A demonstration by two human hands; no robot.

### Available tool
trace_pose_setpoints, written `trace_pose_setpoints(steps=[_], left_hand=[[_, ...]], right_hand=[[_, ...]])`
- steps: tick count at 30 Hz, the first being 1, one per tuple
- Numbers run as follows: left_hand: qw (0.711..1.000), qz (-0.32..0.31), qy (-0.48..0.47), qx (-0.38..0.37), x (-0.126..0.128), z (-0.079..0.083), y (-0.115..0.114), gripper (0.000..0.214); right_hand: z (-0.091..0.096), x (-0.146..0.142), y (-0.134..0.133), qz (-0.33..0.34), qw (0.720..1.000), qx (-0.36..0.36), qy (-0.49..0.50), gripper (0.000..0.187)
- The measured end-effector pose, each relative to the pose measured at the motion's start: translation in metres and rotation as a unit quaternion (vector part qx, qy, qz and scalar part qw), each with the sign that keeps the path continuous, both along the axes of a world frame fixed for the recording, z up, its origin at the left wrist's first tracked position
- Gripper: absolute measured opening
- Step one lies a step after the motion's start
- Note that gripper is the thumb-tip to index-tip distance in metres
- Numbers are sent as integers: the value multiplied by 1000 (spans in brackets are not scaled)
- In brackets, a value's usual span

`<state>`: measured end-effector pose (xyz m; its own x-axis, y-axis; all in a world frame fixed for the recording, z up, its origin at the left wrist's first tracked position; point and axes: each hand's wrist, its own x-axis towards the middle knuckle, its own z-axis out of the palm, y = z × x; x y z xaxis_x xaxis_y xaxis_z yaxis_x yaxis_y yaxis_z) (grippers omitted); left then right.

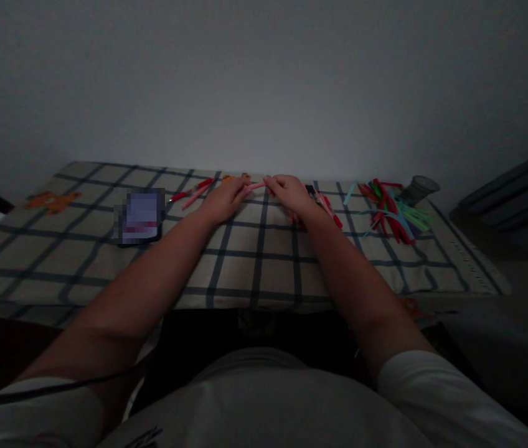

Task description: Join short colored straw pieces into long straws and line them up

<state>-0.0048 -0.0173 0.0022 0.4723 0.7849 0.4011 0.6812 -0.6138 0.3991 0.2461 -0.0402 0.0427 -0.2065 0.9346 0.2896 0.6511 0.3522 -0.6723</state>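
Observation:
Near the far edge of the table, a slim pink pen is stretched level between my two hands. The fingers of my left hand pinch its left end. At the other end, my right hand closes around it with thumb and fingertips. Left of my left hand lie a red pen and a pink pen, side by side. Partly hidden behind my right wrist is a pile of red, pink and black pens.
A checked cloth covers the table, which meets a plain wall. To the left lies a phone-like device with a blurred screen. On the right are a heap of red, green and blue strips and a grey cup.

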Motion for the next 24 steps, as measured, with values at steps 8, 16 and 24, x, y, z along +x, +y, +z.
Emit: trace_pose_setpoints(steps=[8, 16, 24], left_hand=[[1000, 12, 26, -11, -2, 0, -1, 59], [998, -44, 4, -53, -10, 2, 9, 61], [999, -34, 16, -37, -6, 3, 3, 62]], right_hand=[[2, 1, 1, 49, 998, -36, -19, 44], [-5, 5, 9, 79, 989, 15, -126, 30], [4, 8, -5, 54, 969, 41, -237, 36]])
